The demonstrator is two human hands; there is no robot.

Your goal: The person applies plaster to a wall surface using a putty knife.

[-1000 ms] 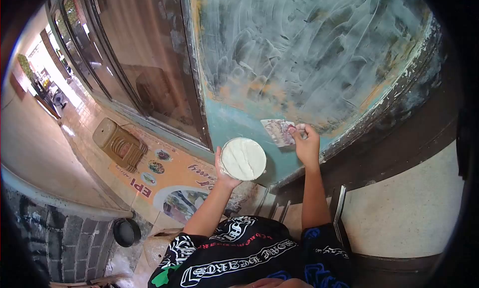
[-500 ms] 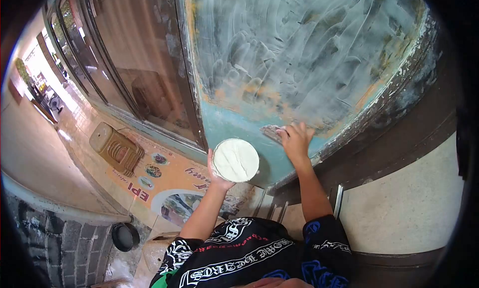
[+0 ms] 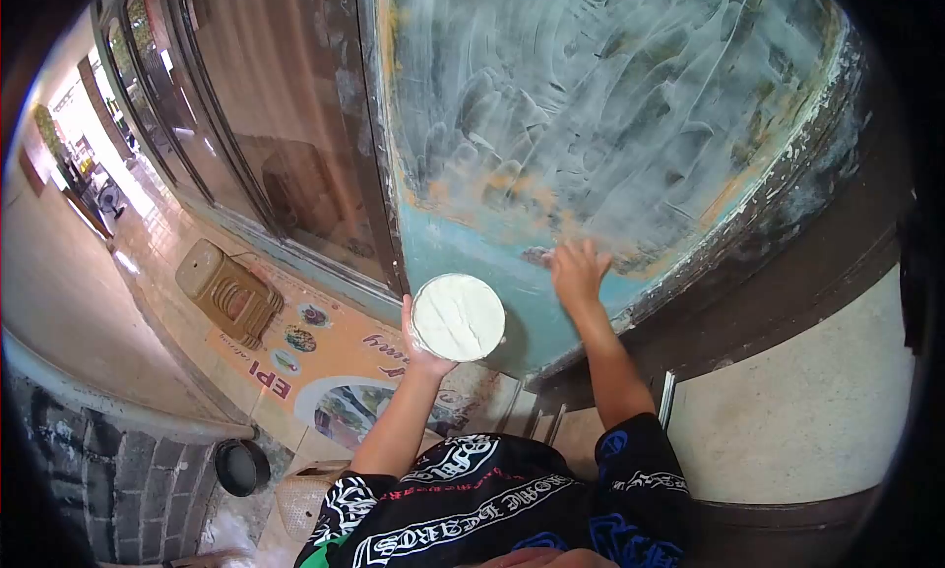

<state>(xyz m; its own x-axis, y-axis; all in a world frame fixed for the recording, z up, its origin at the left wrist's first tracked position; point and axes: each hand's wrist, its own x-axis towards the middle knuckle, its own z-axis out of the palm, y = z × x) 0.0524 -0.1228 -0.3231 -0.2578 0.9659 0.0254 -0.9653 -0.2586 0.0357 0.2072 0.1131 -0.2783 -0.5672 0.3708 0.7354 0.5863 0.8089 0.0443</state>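
Observation:
A round container of smooth white paste (image 3: 458, 317) rests in my left hand (image 3: 423, 349), whose fingers wrap its left side and underside. My right hand (image 3: 579, 276) is at the lower part of the wall panel (image 3: 581, 115), with its fingers bent around a thin flat scraper (image 3: 537, 257) that is mostly hidden behind them. The scraper lies against the panel, where grey-white smears and orange patches meet bare turquoise paint.
Left of the panel is a dark-framed glass window (image 3: 285, 135). Below it, a brown plastic stool (image 3: 231, 290) stands by a printed banner (image 3: 325, 356) on the floor. A black round tub (image 3: 242, 467) sits near grey blocks (image 3: 148, 489) at the lower left.
My right hand has shifted slightly left and up along the panel, and less of the scraper shows. The container in my left hand has moved slightly left.

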